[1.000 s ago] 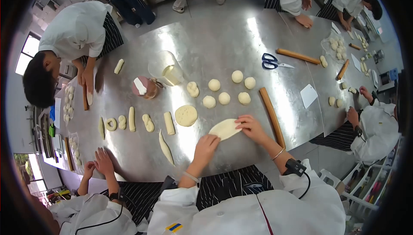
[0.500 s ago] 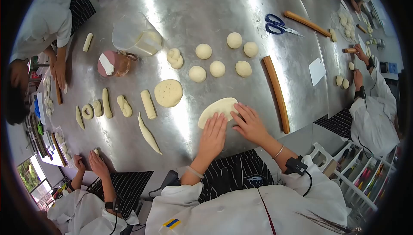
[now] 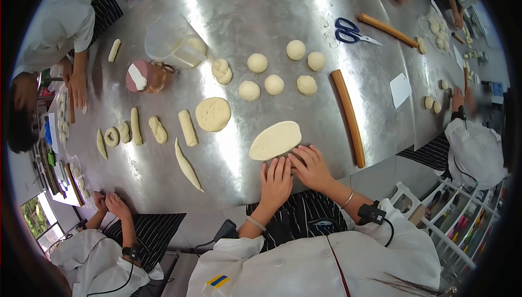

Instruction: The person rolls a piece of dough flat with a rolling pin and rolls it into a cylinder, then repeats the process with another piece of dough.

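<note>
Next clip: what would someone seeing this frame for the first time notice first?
The flattened oval of dough near the front edge of the steel table draws the eye. The left hand and right hand lie open side by side, fingertips at its near edge. Behind it sit six dough balls, and a long wooden rolling pin lies to the right.

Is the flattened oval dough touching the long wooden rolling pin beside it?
Apart. The head view shows a strip of bare steel table between the end of the oval dough and the rolling pin.
</note>
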Tool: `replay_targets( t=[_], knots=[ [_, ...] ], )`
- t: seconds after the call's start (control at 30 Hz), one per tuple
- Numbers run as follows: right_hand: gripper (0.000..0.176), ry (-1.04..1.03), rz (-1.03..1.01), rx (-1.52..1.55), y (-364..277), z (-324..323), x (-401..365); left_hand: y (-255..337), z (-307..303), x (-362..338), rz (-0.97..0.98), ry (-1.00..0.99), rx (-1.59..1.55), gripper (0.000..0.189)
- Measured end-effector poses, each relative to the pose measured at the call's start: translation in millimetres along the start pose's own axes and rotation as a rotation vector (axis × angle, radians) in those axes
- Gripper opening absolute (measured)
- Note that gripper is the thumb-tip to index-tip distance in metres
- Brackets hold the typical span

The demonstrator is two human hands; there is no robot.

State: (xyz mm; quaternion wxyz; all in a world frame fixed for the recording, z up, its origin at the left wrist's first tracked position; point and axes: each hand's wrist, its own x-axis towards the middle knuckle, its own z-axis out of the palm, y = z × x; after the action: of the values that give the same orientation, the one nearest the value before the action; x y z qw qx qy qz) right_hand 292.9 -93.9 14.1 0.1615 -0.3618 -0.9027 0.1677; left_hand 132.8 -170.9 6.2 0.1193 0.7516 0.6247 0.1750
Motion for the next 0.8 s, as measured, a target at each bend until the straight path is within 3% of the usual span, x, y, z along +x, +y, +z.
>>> replay_targets(
  t=[0.07, 0.3, 0.43, 0.5, 0.67, 0.7, 0.73, 0.8],
  knots=[
    [0.056, 0.005, -0.002, 0.000, -5, 3, 4, 0, 2, -2, -0.064, 0.102, 0.033, 0.061],
    [0.050, -0.007, -0.046, -0.015, 1, 3, 15, -5, 6, 14, -0.063, 0.142, 0.006, 0.061],
    [0.043, -0.023, -0.047, -0.020, -7, -10, 24, -4, 0, 12, -0.086, 0.080, -0.029, 0.057],
    [0.041, -0.125, -0.020, 0.106, -5, -10, 27, -6, -4, 16, -0.081, 0.047, -0.055, 0.058],
    [0.044, 0.087, -0.119, 0.019, -1, 7, 14, -4, -4, 18, -0.037, 0.180, -0.066, 0.060],
    [0.046, 0.150, -0.118, 0.012, -2, 14, 12, -11, 11, 13, -0.038, 0.219, -0.044, 0.055],
    [0.042, 0.141, -0.117, 0.013, -6, 5, 14, 8, -21, 25, -0.036, 0.274, -0.125, 0.032],
    [0.043, 0.149, -0.097, 0.009, -16, -14, 20, 6, -20, 23, -0.002, 0.239, -0.128, 0.038]
  ],
)
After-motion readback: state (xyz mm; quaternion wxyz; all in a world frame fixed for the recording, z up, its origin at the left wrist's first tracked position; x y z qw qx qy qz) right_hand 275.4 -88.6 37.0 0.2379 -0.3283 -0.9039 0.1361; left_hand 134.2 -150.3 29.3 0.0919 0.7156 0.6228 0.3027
